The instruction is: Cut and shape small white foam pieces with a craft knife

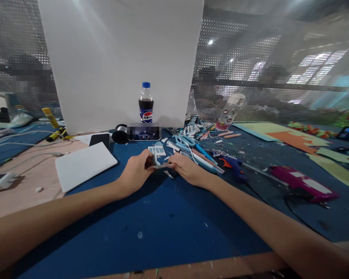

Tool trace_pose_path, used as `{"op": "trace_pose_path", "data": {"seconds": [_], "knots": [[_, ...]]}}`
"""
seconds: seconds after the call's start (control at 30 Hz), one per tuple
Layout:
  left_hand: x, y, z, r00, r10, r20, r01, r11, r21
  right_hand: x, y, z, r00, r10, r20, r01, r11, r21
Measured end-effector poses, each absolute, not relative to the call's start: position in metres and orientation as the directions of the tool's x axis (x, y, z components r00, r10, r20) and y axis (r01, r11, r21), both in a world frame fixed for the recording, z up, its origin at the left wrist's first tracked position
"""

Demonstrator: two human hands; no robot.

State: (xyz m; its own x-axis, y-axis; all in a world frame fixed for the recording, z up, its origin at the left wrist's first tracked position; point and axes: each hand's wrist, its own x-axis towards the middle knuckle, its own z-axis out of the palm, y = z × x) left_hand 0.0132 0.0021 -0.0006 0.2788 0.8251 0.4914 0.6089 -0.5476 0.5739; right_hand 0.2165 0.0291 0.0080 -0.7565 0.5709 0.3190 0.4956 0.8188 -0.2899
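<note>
Over the blue mat [151, 228], my left hand [135, 172] pinches a small whitish piece [157, 166] between thumb and fingers. Thumb and fingertips of my right hand [189, 170] close on the right end of this thin piece, so both hands meet at it. Its exact kind is too small to make out. Just beyond them lies a small white panel with a grid of bluish squares [157, 150]. A white sliver [168, 174] rests on the mat under my fingers. Light-blue-handled scissors [184, 141] and several pens [203, 161] lie beside my right hand.
A cola bottle [146, 104] stands before a tall white board [122, 58]. Left are a white sheet [85, 166] and a tape roll [120, 134]. Paper scraps [196, 128], a blue glue gun [235, 168], a magenta tool [304, 183] with a cord and coloured paper [293, 141] lie right.
</note>
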Motion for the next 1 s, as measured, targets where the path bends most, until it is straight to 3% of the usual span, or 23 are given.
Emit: {"op": "trace_pose_path", "data": {"seconds": [0.6, 1.0], "knots": [[0.0124, 0.004, -0.0005, 0.327, 0.826, 0.46, 0.498, -0.564, 0.658, 0.2169, 0.0316, 0.0032, -0.763, 0.57, 0.304, 0.502, 0.82, -0.275], [0.0131, 0.0042, -0.0009, 0.304, 0.829, 0.47, 0.518, -0.557, 0.648, 0.2154, 0.0279, 0.0094, -0.768, 0.555, 0.32, 0.498, 0.831, -0.247]]}}
